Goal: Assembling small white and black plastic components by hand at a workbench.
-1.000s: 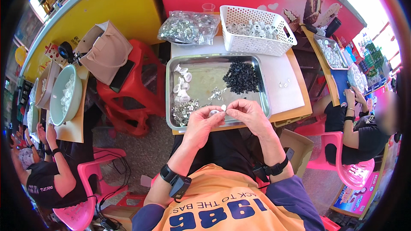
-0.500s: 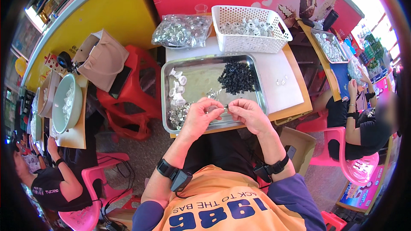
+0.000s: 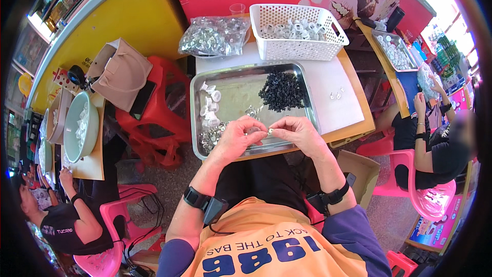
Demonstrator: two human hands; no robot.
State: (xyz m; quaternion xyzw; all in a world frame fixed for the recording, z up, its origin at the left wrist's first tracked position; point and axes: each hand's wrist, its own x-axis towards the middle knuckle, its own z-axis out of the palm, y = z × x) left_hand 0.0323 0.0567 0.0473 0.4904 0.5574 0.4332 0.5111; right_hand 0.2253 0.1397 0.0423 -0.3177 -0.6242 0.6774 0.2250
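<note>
I see my left hand (image 3: 237, 136) and right hand (image 3: 297, 132) meeting over the near edge of the metal tray (image 3: 197, 102), both grips pinched together on a small white part (image 3: 268, 132), just below the black pile (image 3: 281, 91).

The one wide fisheye view sits on my head, looking steeply down and close over my forearms onto the bench (image 3: 335, 100).
</note>
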